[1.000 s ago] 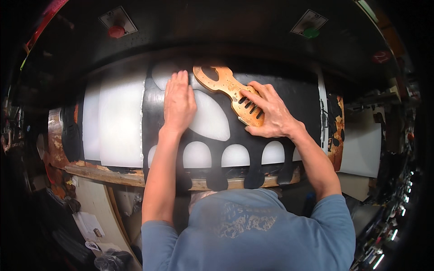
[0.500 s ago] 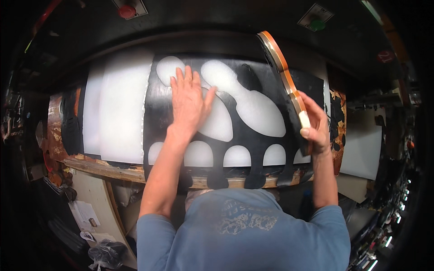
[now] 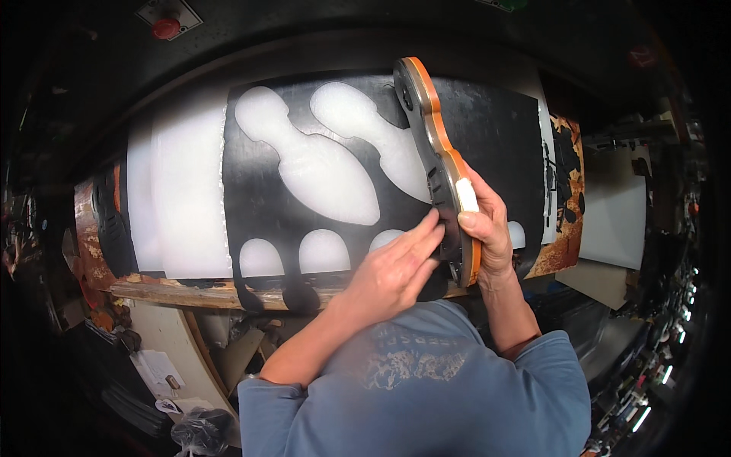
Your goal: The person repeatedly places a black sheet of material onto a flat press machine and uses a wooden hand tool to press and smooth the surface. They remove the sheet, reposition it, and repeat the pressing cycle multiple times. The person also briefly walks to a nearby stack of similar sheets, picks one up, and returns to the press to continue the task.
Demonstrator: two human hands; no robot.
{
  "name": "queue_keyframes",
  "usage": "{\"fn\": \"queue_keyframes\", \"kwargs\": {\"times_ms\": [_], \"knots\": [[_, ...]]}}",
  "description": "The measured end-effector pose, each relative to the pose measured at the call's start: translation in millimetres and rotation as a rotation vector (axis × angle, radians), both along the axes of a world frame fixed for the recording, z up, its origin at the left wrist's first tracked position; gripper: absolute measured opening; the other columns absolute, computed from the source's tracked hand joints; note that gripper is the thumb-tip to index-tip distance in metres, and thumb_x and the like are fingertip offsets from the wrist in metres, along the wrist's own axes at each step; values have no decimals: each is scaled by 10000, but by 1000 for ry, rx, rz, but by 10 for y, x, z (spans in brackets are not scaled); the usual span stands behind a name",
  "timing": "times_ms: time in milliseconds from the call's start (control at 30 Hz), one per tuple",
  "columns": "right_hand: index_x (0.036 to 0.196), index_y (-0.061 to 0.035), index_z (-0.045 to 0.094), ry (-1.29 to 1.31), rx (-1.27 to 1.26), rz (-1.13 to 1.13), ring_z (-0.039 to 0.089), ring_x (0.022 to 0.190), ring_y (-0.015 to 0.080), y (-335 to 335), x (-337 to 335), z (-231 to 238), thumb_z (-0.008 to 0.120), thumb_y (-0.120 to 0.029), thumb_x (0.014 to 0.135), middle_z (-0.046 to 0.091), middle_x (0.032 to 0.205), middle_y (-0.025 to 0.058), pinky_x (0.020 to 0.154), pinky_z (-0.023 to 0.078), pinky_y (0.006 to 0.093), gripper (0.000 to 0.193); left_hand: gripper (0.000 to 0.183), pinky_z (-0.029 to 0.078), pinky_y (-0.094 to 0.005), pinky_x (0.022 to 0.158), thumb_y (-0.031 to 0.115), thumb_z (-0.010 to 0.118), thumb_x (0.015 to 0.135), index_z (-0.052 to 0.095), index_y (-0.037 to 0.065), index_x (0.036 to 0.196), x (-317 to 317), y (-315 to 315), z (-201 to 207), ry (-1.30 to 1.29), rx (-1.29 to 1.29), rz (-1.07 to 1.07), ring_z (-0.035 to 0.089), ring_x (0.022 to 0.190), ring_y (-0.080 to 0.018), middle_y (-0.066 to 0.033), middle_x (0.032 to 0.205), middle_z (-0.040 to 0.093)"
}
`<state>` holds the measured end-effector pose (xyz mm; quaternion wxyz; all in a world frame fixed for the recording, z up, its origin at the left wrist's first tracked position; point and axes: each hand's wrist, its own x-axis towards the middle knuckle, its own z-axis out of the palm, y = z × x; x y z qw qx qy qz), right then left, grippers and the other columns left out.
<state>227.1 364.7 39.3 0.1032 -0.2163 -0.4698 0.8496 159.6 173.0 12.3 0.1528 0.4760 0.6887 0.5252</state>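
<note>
My right hand (image 3: 489,225) grips a shoe-sole-shaped cutting die (image 3: 434,122) by a white patch on its orange edge. The die stands on its side, its dark, slotted face toward the left. My left hand (image 3: 396,266) has its fingers stretched out, their tips touching the lower part of that face; its thumb is partly hidden. Beneath lies a black sheet (image 3: 251,183) with sole-shaped and rounded cutouts, through which a white surface shows. The die and my hands cover part of the sheet's right half.
White boards (image 3: 190,183) lie left of the black sheet. A worn wooden edge (image 3: 183,295) runs along the front of the table. Above hangs a dark machine beam with a red button (image 3: 165,29). A bagged black bundle (image 3: 204,430) sits at lower left; a white panel (image 3: 613,221) stands at right.
My left hand has left the sheet's upper cutouts and come down and right to the die. My right hand has brought the die leftward and turned its dark face more into view.
</note>
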Motion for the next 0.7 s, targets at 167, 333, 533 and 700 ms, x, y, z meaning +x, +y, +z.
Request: {"fn": "queue_keyframes", "kwargs": {"times_ms": [167, 333, 533, 700], "knots": [[1582, 114, 425, 1, -113, 20, 663, 1219, 193, 32, 8, 32, 795, -203, 779, 656, 1382, 169, 1097, 498, 323, 939, 283, 611, -371, 704, -27, 655, 993, 677, 29, 1269, -210, -391, 12, -82, -98, 297, 783, 834, -308, -179, 1025, 781], [1569, 129, 432, 16, -116, 96, 672, 1198, 202, 88, 90, -8, 826, -241, 729, 654, 1377, 182, 1076, 508, 317, 998, 172, 609, -360, 719, -20, 622, 1031, 697, -15, 1186, -425, -905, -43, -10, -193, 488, 776, 790, -271, -163, 966, 774], [1564, 117, 453, -73, 176, 46, 669, 1214, 212, 255, 141, 50, 811, -349, 726, 657, 1391, 184, 1079, 497, 322, 1024, 244, 604, -318, 831, 63, 522, 1125, 667, -63, 1276, -748, -1486, 36, -460, -110, 719, 688, 918, -122, -77, 1073, 741], [1518, 79, 538, -104, 724, 28, 573, 1380, 305, 154, 158, -48, 857, -227, 724, 538, 1532, 227, 1159, 443, 401, 909, 340, 562, -295, 944, 63, 559, 1114, 590, -73, 1424, -923, -1548, -1, -654, 12, 710, 678, 1073, -133, -104, 1231, 724]]}}
